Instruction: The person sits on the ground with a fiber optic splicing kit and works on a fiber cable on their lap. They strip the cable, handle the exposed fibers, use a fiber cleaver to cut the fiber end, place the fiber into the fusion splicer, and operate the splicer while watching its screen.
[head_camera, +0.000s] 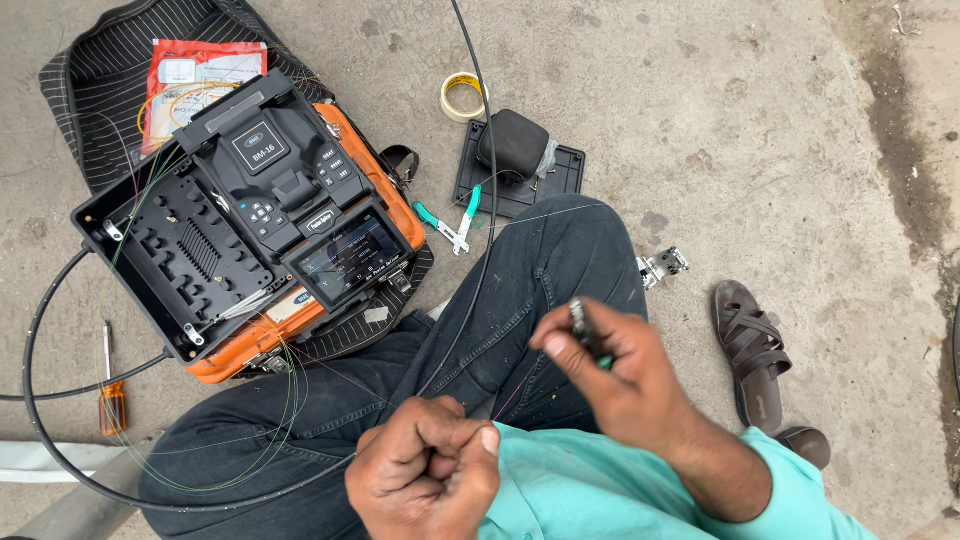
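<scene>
Right hand (610, 375) raised above the dark-trousered knee (560, 270), thumb and fingers pinched on a small grey tool (579, 318) with its long axis running up and away from the palm, toward the splicing machine's (300, 210) side of the scene. Left hand (425, 480) curled into a tight fist nearer the body, below and left of that knee, likely nipping a hair-thin fibre, too fine to be sure of. Tool up and right of the left fist, so right hand far nearer; black cable (480, 150) crossing the knee between both hands and the machine.
</scene>
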